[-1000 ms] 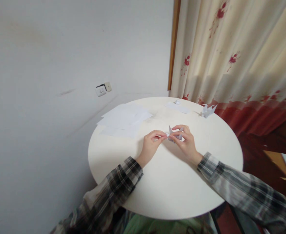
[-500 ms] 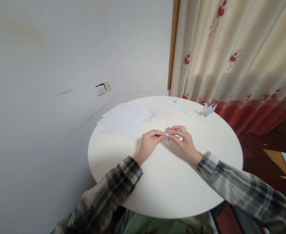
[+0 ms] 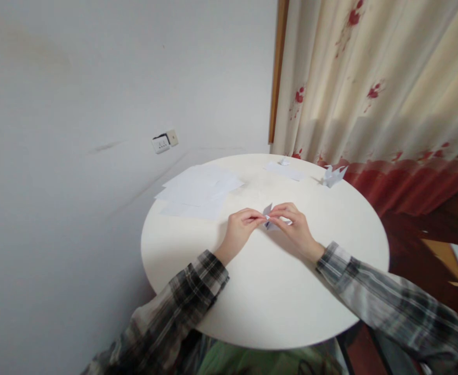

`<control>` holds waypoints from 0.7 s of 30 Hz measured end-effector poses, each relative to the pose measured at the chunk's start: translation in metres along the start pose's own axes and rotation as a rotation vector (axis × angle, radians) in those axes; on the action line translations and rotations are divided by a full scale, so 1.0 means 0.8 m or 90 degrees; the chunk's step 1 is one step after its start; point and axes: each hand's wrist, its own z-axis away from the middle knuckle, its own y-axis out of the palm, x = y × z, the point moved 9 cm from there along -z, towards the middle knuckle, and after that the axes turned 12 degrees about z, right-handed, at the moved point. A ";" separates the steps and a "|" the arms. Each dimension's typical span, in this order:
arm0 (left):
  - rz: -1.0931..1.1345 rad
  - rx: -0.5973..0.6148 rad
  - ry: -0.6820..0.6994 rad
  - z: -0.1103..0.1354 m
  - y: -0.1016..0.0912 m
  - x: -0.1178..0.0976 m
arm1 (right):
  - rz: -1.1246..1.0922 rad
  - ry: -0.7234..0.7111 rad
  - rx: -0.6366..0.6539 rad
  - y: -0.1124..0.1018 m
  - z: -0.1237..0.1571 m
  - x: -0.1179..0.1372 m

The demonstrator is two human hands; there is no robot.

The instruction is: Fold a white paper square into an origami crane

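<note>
Over the middle of the round white table (image 3: pixel 268 302), a small folded white paper figure (image 3: pixel 268 210) is pinched between my two hands. My left hand (image 3: pixel 243 227) closes thumb and fingertips on its left side. From the right, my right hand (image 3: pixel 297 232) grips it with thumb and index finger, the other fingers curled behind. One flap points up between the hands, and another part shows under the right fingers. The fingers cover most of the paper, so its exact shape is hidden.
Loose white paper sheets (image 3: pixel 195 188) lie overlapped at the table's back left. A folded paper crane (image 3: pixel 333 177) stands near the right rear edge. A smaller paper figure (image 3: pixel 284 162) sits by a flat paper piece (image 3: pixel 287 171) at the back. Wall and curtain (image 3: pixel 369 104) border the table.
The paper's upright flap has tilted slightly right and more paper shows beneath the right fingers. My right fingers have drawn closer together; my left hand is nearly unmoved.
</note>
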 end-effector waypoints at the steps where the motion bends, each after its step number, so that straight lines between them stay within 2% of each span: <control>1: -0.010 0.006 0.005 0.000 0.001 0.000 | 0.000 -0.006 0.004 0.001 0.000 0.001; 5: -0.013 0.011 0.011 0.002 0.002 -0.002 | -0.001 -0.014 0.007 0.002 0.000 0.001; 17: 0.099 -0.048 -0.065 0.004 0.001 0.012 | 0.020 0.012 -0.021 -0.002 -0.001 -0.002; 21: 0.071 -0.052 -0.082 0.002 -0.003 0.022 | 0.022 0.025 -0.025 -0.004 -0.001 -0.003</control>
